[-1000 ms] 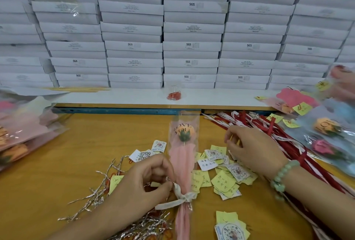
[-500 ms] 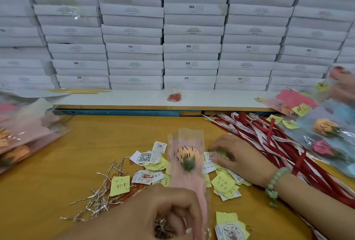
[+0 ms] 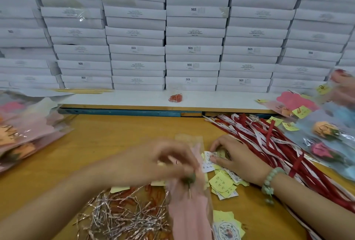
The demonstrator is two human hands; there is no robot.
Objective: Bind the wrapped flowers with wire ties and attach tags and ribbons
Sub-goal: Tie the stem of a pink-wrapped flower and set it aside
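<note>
Stacked white boxes (image 3: 194, 32) wall off the back of the wooden table (image 3: 115, 139) on my remote feed. At centre, the person's left hand (image 3: 165, 161), smeared by motion, clasps the wrapped flower (image 3: 188, 212). Its pink sleeve runs down to the bottom edge, and its green calyx shows just below the fingers. Right of the flower, the right hand (image 3: 236, 157), a green bead bracelet (image 3: 269, 180) on its wrist, pinches a white tag (image 3: 209, 157) between thumb and fingertips, above a scatter of loose tags (image 3: 222, 184), yellow and white. Left of the flower lies a heap of silver wire ties (image 3: 123, 214). Farther right of the flower run red and white ribbons (image 3: 269, 143), then other sleeved flowers (image 3: 326, 134). A second flower pile (image 3: 23, 134) lies far left of it. Behind the flower, a small bag of red clips (image 3: 175, 96) sits on a white ledge (image 3: 124, 99).
</note>
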